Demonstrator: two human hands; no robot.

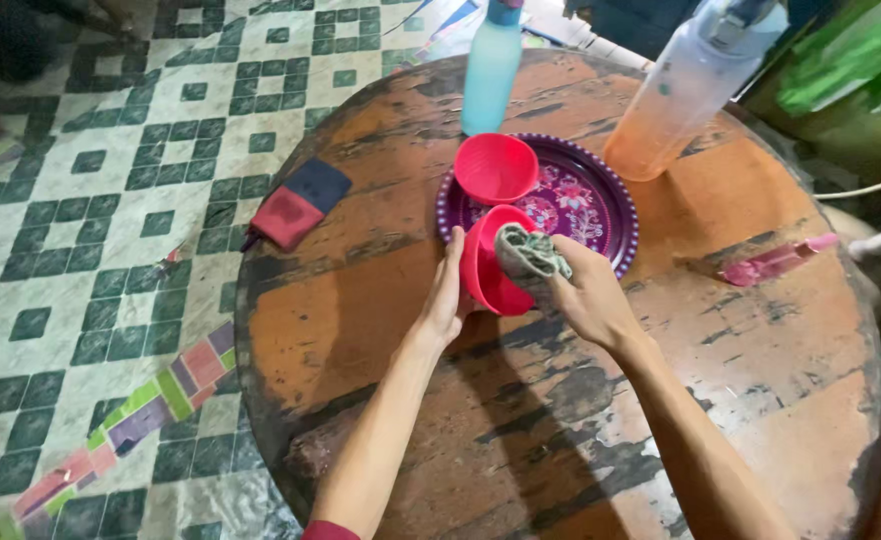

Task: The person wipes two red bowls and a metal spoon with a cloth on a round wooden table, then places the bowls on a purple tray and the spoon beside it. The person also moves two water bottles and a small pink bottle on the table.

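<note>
Hands are working at the near edge of a purple patterned tray [615, 215] on a round, worn wooden table [380, 330]; left hand [447, 295] is lying flat and open-fingered against the outer wall of a red plastic bowl [485, 270], bracing it on its side; right hand [585, 290] is closed around a bunched grey-green cloth [528, 255], pressing it into the bowl's mouth. Tipped bowl is sitting at the tray's near rim, partly over the table; a second red bowl [497, 167] is standing upright further back on the tray.

Handling judgement: bowl is looking light, thin-walled, stiff but slightly flexible, likely slick if wet; best held by the rim or cupped around the outer wall. Cloth is soft and limp, taking any grip.

Surroundings: a blue bottle [490, 70] and a clear orange-tinted bottle [685, 95] are standing at the far side; a pink object [775, 260] is lying to the right; a red and dark blue pouch [298, 203] is resting near the left edge.
</note>
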